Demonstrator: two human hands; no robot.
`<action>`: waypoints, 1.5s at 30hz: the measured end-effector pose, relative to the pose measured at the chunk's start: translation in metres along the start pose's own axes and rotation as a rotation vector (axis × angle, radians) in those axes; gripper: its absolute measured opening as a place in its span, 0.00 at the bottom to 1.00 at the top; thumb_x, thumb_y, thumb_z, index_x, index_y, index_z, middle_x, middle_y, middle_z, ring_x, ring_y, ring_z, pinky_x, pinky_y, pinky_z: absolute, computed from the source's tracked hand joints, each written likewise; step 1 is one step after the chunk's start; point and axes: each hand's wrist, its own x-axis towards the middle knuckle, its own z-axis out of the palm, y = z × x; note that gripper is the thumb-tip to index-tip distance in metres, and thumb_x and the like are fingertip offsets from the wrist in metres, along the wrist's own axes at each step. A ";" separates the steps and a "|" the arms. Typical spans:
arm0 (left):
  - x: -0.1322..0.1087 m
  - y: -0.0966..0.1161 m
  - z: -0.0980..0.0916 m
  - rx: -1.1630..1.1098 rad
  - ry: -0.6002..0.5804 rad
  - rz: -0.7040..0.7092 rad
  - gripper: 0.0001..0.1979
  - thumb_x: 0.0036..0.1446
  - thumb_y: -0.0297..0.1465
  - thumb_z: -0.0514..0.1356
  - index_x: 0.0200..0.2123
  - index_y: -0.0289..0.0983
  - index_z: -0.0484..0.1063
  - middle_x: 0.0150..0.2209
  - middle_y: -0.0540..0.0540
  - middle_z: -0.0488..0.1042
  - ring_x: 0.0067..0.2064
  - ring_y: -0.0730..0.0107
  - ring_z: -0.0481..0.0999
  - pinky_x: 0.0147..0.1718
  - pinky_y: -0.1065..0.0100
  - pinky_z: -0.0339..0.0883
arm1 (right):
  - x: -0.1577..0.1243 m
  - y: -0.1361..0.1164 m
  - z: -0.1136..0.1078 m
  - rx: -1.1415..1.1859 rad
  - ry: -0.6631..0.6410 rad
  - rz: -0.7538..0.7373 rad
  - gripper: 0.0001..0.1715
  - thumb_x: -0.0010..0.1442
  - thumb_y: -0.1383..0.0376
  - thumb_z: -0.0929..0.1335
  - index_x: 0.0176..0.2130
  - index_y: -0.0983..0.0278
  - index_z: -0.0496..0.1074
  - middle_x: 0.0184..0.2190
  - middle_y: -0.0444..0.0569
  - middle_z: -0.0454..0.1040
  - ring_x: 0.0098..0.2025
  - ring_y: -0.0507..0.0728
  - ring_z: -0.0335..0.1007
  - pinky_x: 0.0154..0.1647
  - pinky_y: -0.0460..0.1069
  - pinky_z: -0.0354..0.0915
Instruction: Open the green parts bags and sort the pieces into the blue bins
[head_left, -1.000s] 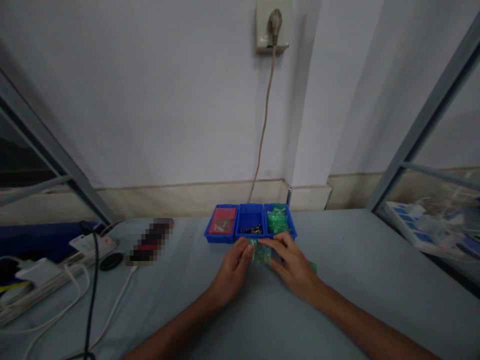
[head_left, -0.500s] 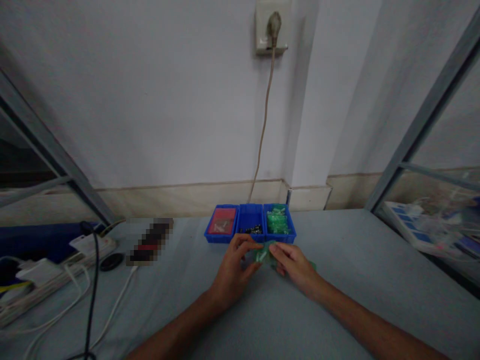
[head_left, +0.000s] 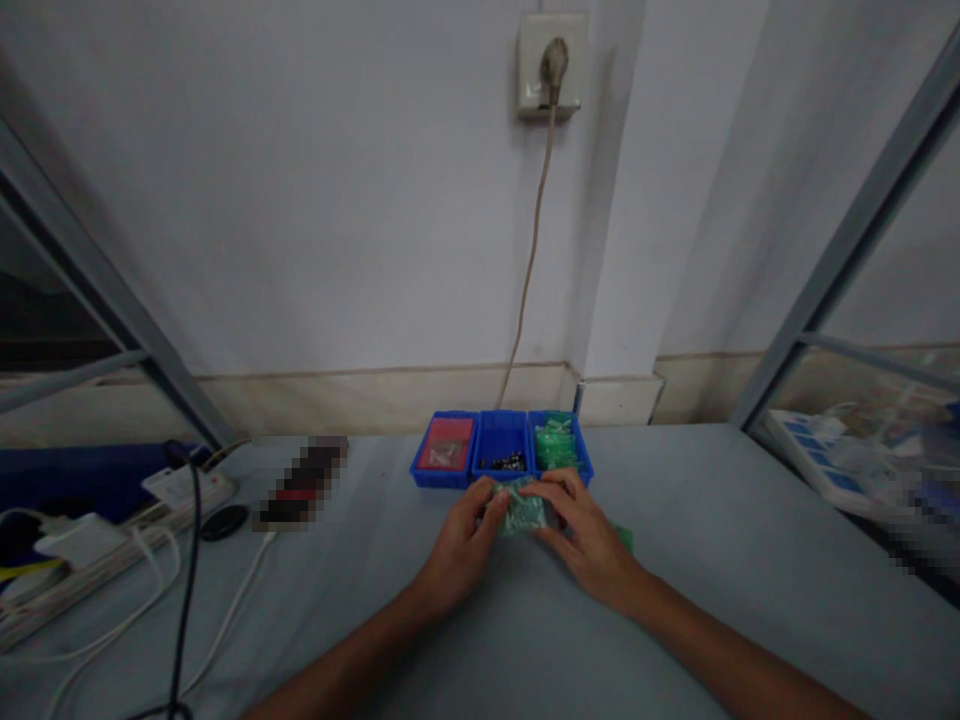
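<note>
Just in front of the blue bins, both hands hold a small shiny green plastic packet [head_left: 523, 510] between them. My left hand [head_left: 466, 535] pinches its left end with thumb and fingers. On the other side, my right hand [head_left: 589, 535] is curled over the right end, index finger along the top edge and thumb below. What is inside the packet cannot be made out. Another green piece [head_left: 624, 538] lies on the table, partly hidden behind my right hand.
Three joined blue bins hold a red sheet with clear bits [head_left: 446, 445], small dark and shiny parts [head_left: 510, 462] and green packets [head_left: 555, 445]. Leftward are a blurred-out device [head_left: 304, 485], black disc [head_left: 225, 522], power strip [head_left: 97, 570] and cables. A white-and-blue box [head_left: 817, 455] stands at right.
My left fingers have closed onto the packet's left end. The right hand has shifted its grip, and more of the packet's face shows. The camera view has tilted slightly up.
</note>
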 end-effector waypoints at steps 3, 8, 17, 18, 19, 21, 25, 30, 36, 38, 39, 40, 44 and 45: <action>-0.001 0.003 -0.001 0.053 -0.022 0.043 0.24 0.76 0.45 0.48 0.32 0.37 0.70 0.34 0.48 0.69 0.38 0.65 0.69 0.42 0.65 0.64 | 0.002 0.000 0.000 0.036 0.013 0.029 0.09 0.73 0.59 0.68 0.49 0.59 0.77 0.43 0.50 0.70 0.46 0.60 0.68 0.47 0.52 0.66; -0.003 0.004 -0.002 0.151 0.017 0.103 0.17 0.75 0.41 0.52 0.35 0.38 0.70 0.35 0.48 0.71 0.38 0.65 0.70 0.41 0.65 0.65 | 0.007 0.005 0.002 0.168 0.112 0.214 0.27 0.72 0.47 0.66 0.28 0.61 0.68 0.28 0.44 0.64 0.34 0.56 0.62 0.38 0.50 0.61; -0.006 -0.006 0.001 0.237 0.025 0.262 0.17 0.65 0.23 0.60 0.54 0.45 0.74 0.53 0.43 0.70 0.49 0.63 0.73 0.43 0.65 0.69 | 0.009 0.005 0.006 0.431 0.035 0.391 0.34 0.64 0.36 0.68 0.27 0.62 0.68 0.24 0.41 0.61 0.28 0.53 0.57 0.29 0.47 0.54; -0.005 -0.006 0.000 0.240 0.029 0.260 0.15 0.65 0.25 0.61 0.52 0.44 0.76 0.54 0.42 0.70 0.50 0.62 0.72 0.43 0.65 0.69 | 0.008 0.006 0.007 0.431 0.024 0.391 0.34 0.65 0.36 0.67 0.28 0.62 0.70 0.24 0.41 0.62 0.28 0.53 0.57 0.29 0.48 0.55; -0.005 -0.006 -0.001 0.233 0.046 0.246 0.11 0.66 0.27 0.62 0.49 0.43 0.77 0.54 0.42 0.70 0.50 0.62 0.72 0.44 0.65 0.69 | 0.008 0.006 0.007 0.422 0.021 0.392 0.35 0.68 0.36 0.64 0.29 0.62 0.72 0.24 0.42 0.62 0.28 0.54 0.58 0.29 0.48 0.55; -0.003 -0.004 -0.003 0.196 0.085 0.188 0.06 0.69 0.33 0.61 0.45 0.41 0.78 0.50 0.43 0.72 0.47 0.62 0.73 0.44 0.65 0.68 | 0.007 0.007 0.007 0.371 0.039 0.372 0.36 0.73 0.39 0.59 0.33 0.63 0.76 0.24 0.43 0.63 0.28 0.55 0.60 0.30 0.48 0.58; 0.000 -0.001 -0.004 0.064 0.087 0.024 0.15 0.73 0.41 0.56 0.44 0.39 0.77 0.41 0.46 0.77 0.43 0.62 0.75 0.44 0.65 0.68 | 0.004 0.003 0.002 0.152 0.122 0.196 0.18 0.75 0.52 0.64 0.53 0.59 0.74 0.37 0.48 0.70 0.38 0.58 0.67 0.40 0.51 0.65; -0.002 -0.001 0.001 -0.071 -0.033 -0.026 0.19 0.73 0.45 0.54 0.49 0.38 0.77 0.43 0.46 0.80 0.46 0.60 0.77 0.48 0.64 0.69 | 0.002 -0.001 -0.002 -0.001 0.084 -0.004 0.28 0.73 0.64 0.65 0.69 0.51 0.62 0.51 0.53 0.68 0.43 0.60 0.68 0.46 0.55 0.69; -0.002 0.001 0.001 0.058 -0.045 0.004 0.22 0.74 0.46 0.53 0.37 0.37 0.77 0.35 0.46 0.77 0.41 0.60 0.75 0.45 0.63 0.68 | 0.002 0.000 -0.003 -0.011 0.035 0.010 0.15 0.72 0.61 0.68 0.56 0.55 0.75 0.45 0.51 0.69 0.46 0.61 0.68 0.46 0.54 0.68; -0.001 0.000 -0.001 0.170 -0.012 0.062 0.24 0.75 0.43 0.51 0.29 0.38 0.74 0.32 0.47 0.74 0.39 0.62 0.73 0.45 0.63 0.65 | 0.005 0.000 -0.004 0.000 0.052 0.045 0.10 0.73 0.59 0.67 0.43 0.59 0.78 0.37 0.49 0.69 0.43 0.60 0.67 0.45 0.53 0.65; -0.001 -0.001 -0.002 0.217 0.003 0.093 0.24 0.75 0.41 0.51 0.28 0.38 0.73 0.32 0.47 0.73 0.38 0.63 0.72 0.45 0.63 0.64 | 0.006 0.001 -0.005 0.008 0.069 0.059 0.15 0.74 0.58 0.66 0.37 0.60 0.76 0.34 0.47 0.68 0.41 0.59 0.67 0.44 0.53 0.64; -0.001 -0.002 -0.002 0.248 0.017 0.121 0.22 0.75 0.38 0.52 0.29 0.38 0.72 0.32 0.47 0.73 0.38 0.64 0.71 0.45 0.62 0.64 | 0.007 0.002 -0.005 0.019 0.087 0.072 0.20 0.74 0.56 0.66 0.31 0.61 0.73 0.31 0.46 0.67 0.39 0.59 0.66 0.43 0.53 0.63; -0.002 -0.006 0.000 0.238 0.080 0.167 0.05 0.68 0.28 0.60 0.46 0.39 0.72 0.42 0.46 0.74 0.41 0.65 0.71 0.42 0.64 0.66 | 0.009 0.006 -0.002 0.120 0.111 0.150 0.26 0.74 0.51 0.66 0.27 0.61 0.66 0.28 0.43 0.63 0.35 0.57 0.63 0.39 0.51 0.60; -0.003 -0.008 0.001 0.225 0.085 0.172 0.13 0.65 0.25 0.61 0.52 0.40 0.70 0.45 0.45 0.74 0.42 0.65 0.71 0.42 0.65 0.67 | 0.009 0.008 -0.001 0.151 0.111 0.179 0.27 0.73 0.49 0.65 0.27 0.61 0.65 0.28 0.43 0.63 0.34 0.57 0.62 0.38 0.50 0.60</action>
